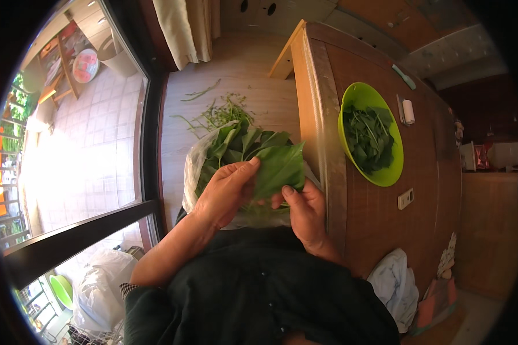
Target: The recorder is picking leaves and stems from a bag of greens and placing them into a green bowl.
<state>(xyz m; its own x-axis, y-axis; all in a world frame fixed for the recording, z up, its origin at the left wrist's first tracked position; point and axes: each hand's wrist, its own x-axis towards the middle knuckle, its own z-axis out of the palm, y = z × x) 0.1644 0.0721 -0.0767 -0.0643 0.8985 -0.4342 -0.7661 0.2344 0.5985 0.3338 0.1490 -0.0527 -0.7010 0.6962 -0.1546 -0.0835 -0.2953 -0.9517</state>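
Note:
A broad green leaf (279, 168) is stretched between my two hands in front of my body. My left hand (229, 187) pinches its left edge between thumb and fingers. At the lower right edge of the leaf, my right hand (303, 208) grips it with the thumb on top. Just beyond and below my hands, a clear plastic bag (191, 167) stands open, full of large leafy greens (230, 144). To the right, on the wooden table, a lime-green bowl (385, 179) holds more picked leaves (369, 135).
Stripped stems (227, 112) lie scattered on the floor beyond the bag. The wooden table (365, 224) runs along my right side, with a switch-like white block (406, 199) and a crumpled cloth (394, 282) at its near edge. A dark-framed glass door (86, 227) stands at the left.

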